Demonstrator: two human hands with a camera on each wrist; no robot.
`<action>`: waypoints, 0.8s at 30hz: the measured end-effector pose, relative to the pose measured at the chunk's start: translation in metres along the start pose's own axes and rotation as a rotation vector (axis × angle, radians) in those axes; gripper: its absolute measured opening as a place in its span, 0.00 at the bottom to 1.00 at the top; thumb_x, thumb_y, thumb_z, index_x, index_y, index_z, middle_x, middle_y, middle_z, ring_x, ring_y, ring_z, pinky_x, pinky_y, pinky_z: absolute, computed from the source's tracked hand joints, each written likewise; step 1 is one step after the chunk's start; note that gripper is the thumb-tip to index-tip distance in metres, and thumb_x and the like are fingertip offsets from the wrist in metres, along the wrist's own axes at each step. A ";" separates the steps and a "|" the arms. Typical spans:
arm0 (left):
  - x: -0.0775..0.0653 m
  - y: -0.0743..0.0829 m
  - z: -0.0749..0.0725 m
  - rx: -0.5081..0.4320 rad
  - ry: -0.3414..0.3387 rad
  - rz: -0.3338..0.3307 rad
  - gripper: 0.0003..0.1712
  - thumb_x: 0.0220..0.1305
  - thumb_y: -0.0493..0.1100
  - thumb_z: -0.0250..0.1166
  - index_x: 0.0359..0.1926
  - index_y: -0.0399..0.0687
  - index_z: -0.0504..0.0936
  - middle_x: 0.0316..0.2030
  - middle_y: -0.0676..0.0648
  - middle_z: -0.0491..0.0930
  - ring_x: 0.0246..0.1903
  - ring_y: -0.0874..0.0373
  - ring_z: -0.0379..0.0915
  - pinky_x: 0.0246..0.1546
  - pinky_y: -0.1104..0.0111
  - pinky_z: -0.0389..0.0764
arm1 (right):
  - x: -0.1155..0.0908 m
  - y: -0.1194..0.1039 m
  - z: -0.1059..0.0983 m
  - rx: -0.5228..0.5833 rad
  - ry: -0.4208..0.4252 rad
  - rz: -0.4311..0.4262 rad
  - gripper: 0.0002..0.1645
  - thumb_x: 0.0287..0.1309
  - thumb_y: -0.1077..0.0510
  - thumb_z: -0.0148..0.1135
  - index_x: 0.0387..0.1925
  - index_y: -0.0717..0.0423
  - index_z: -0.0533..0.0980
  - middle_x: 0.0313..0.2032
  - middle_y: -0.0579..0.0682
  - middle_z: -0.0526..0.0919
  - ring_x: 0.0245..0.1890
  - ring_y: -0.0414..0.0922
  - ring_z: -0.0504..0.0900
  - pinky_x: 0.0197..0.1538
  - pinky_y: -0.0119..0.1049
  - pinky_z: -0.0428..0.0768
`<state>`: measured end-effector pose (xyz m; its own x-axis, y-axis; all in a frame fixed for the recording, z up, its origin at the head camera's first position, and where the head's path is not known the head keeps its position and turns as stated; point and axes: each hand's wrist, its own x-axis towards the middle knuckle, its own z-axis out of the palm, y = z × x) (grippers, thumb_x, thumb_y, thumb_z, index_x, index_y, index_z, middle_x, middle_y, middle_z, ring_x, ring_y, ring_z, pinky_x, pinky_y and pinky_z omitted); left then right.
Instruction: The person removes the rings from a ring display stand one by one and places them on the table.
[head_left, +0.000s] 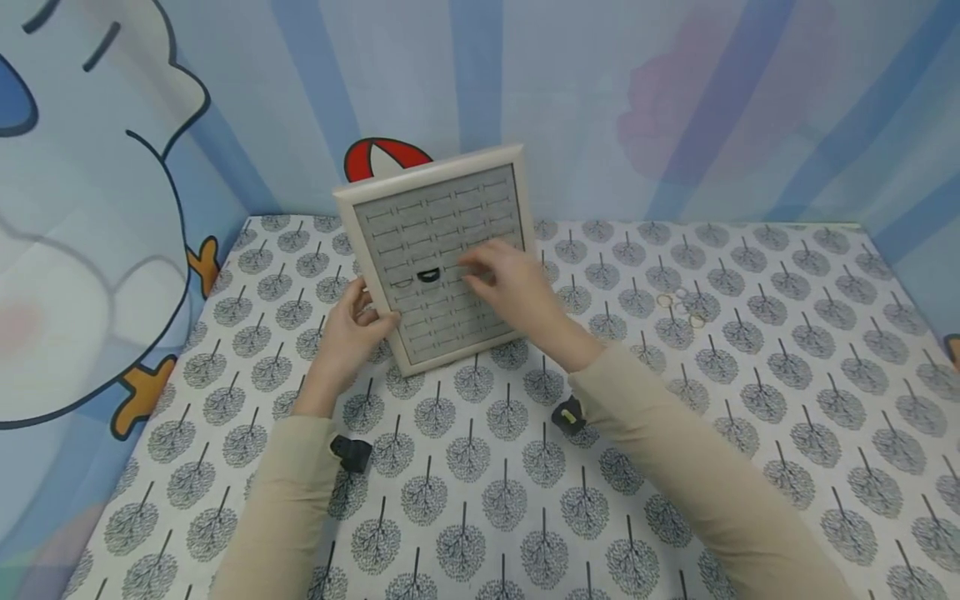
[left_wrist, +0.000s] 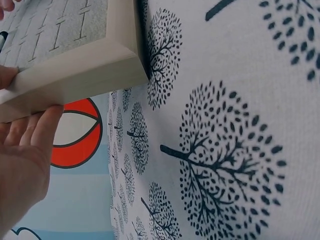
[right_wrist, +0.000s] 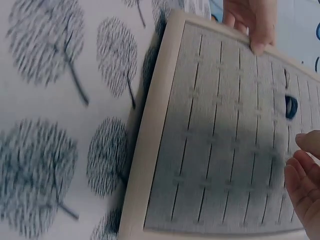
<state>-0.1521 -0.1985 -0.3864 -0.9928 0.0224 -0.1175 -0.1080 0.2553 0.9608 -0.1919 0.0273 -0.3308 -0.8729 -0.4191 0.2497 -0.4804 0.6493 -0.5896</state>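
A ring display board [head_left: 442,310], grey and slotted in a pale wooden frame, leans tilted back on the cloth. My left hand [head_left: 352,329] grips its left edge, thumb on the front and fingers behind; the left wrist view shows the same hold on the frame [left_wrist: 75,70]. A black ring [head_left: 428,275] is set in a slot, with a thin ring [head_left: 402,283] in the slot to its left. My right hand [head_left: 513,287] is at the slots right of the black ring, thumb and forefinger close together. I cannot tell whether a ring is between them.
Several thin rings [head_left: 697,321] lie on the tree-print cloth [head_left: 540,508] to the right of the board. Behind stands a blue striped backdrop [head_left: 562,100] with cartoon figures. Black wrist devices [head_left: 351,452] sit at both cuffs.
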 end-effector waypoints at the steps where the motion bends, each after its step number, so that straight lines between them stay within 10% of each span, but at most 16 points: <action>1: 0.000 0.000 0.000 -0.002 -0.004 0.000 0.42 0.65 0.37 0.58 0.74 0.58 0.49 0.67 0.40 0.62 0.67 0.45 0.64 0.65 0.52 0.72 | 0.001 -0.003 0.002 -0.005 -0.004 -0.007 0.15 0.59 0.62 0.61 0.48 0.59 0.79 0.48 0.55 0.82 0.48 0.47 0.82 0.53 0.34 0.83; 24: -0.001 0.001 -0.002 0.016 -0.008 0.002 0.40 0.65 0.38 0.58 0.74 0.59 0.51 0.67 0.41 0.64 0.65 0.44 0.67 0.65 0.50 0.72 | 0.007 -0.023 0.028 -0.051 -0.048 0.013 0.15 0.61 0.60 0.61 0.49 0.56 0.79 0.47 0.51 0.77 0.47 0.44 0.81 0.51 0.30 0.83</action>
<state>-0.1517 -0.1998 -0.3854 -0.9926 0.0306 -0.1177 -0.1052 0.2705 0.9570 -0.1848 -0.0084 -0.3368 -0.8744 -0.4398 0.2050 -0.4742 0.6853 -0.5526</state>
